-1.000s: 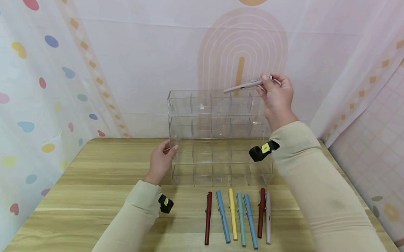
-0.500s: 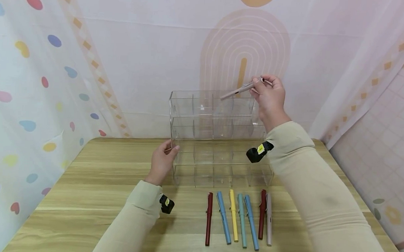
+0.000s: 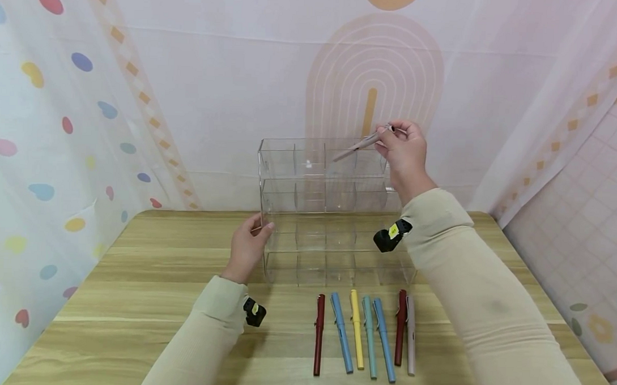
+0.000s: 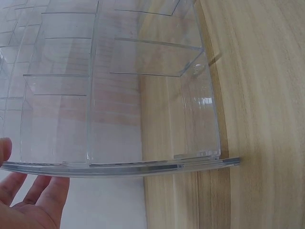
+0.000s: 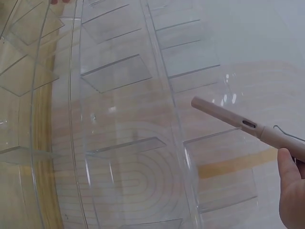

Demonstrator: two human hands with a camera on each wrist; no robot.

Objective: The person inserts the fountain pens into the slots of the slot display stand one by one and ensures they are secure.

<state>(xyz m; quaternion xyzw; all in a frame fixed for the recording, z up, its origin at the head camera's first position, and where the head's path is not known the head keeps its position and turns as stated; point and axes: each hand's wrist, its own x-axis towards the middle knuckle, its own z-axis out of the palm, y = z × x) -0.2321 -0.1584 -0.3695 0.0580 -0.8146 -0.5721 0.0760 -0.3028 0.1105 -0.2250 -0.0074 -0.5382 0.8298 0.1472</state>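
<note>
A clear acrylic pen organizer [image 3: 277,201] with several tiers of divided compartments stands on the table. My left hand [image 3: 246,247] grips its left side; in the left wrist view the thumb lies on one side of the side panel [image 4: 133,168] and the fingers [image 4: 52,198] on the other. My right hand [image 3: 408,156] pinches a pale pinkish-grey pen [image 3: 358,146] by its capped, clip end. The pen slants down to the left, its free end in front of or over the top tier; whether it touches cannot be told. In the right wrist view the pen [image 5: 233,117] shows a small dark window.
Before the organizer lie several pens side by side: dark red [image 3: 319,334], blue [image 3: 341,332], yellow [image 3: 357,330], green [image 3: 370,337], another blue [image 3: 384,339], another dark red [image 3: 400,328] and pale pink [image 3: 411,335]. A patterned curtain [image 3: 215,98] hangs behind the wooden table [image 3: 147,277].
My right hand has moved left and down with the pen, which now tilts more steeply over the top tier. The left hand keeps its grip on the organizer's side.
</note>
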